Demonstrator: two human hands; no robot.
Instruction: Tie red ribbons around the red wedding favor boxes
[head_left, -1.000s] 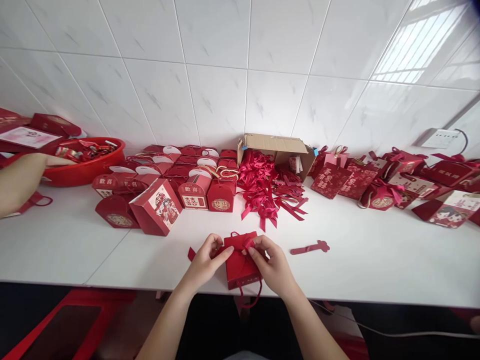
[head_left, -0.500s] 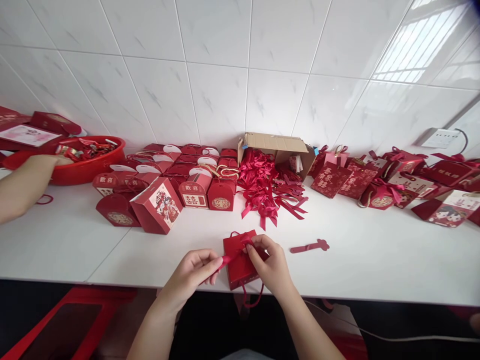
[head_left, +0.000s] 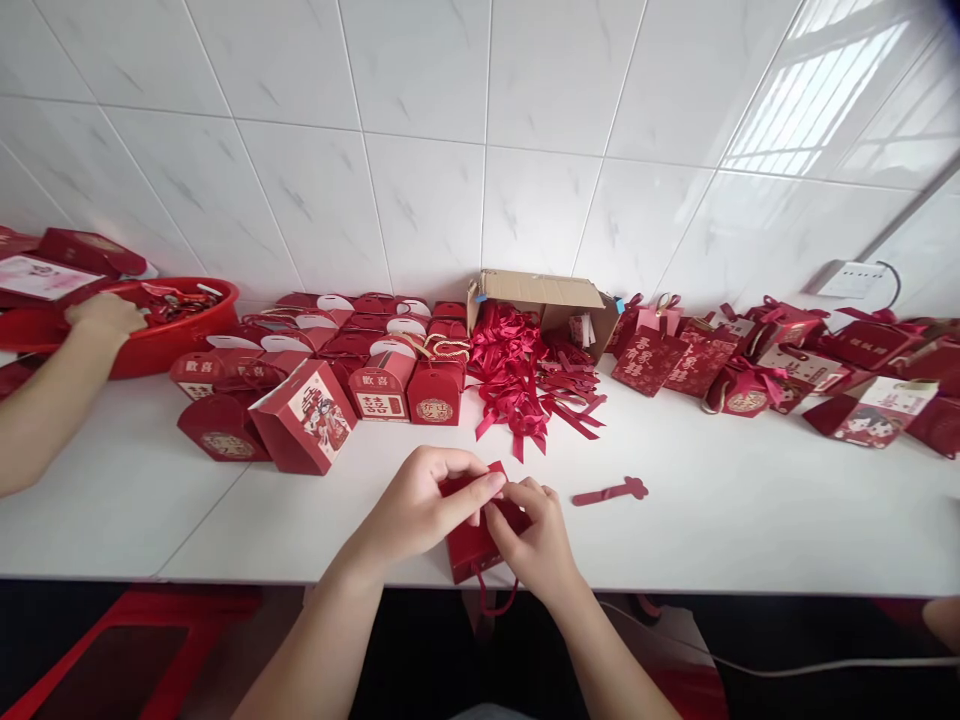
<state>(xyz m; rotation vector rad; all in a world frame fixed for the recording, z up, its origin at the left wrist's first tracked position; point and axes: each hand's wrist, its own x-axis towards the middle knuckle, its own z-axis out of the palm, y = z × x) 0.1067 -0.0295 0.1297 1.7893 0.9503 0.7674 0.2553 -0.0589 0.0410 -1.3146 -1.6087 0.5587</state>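
- Far left: co-worker's hand [head_left: 105,315] resting on the rim of a red basin [head_left: 184,330] filled with small items; flat red packs [head_left: 52,270] stacked behind it.
- Left of centre: cluster of assembled red gift boxes [head_left: 375,375] on the white table [head_left: 750,520]; one larger box with a cartoon couple print [head_left: 304,420] tilted at the front.
- Centre, near table edge: left hand [head_left: 420,505] closed over the top of a small red gift bag [head_left: 472,545], fingers pinched at its upper edge.
- Same spot: right hand [head_left: 532,540] closed on the bag from the right, fingertips meeting those of the left; bag lying flat, lower end overhanging the edge, cord handle [head_left: 495,600] hanging below.
- Behind the bag: heap of red ribbon bows [head_left: 517,385] spilling from an open cardboard carton [head_left: 544,300] against the tiled wall.
- Right of the hands: single red paper strip [head_left: 609,491] lying flat, apart from the bag.
- Far right: row of finished red bags with ribbons [head_left: 750,365]; wall socket [head_left: 851,280] above.
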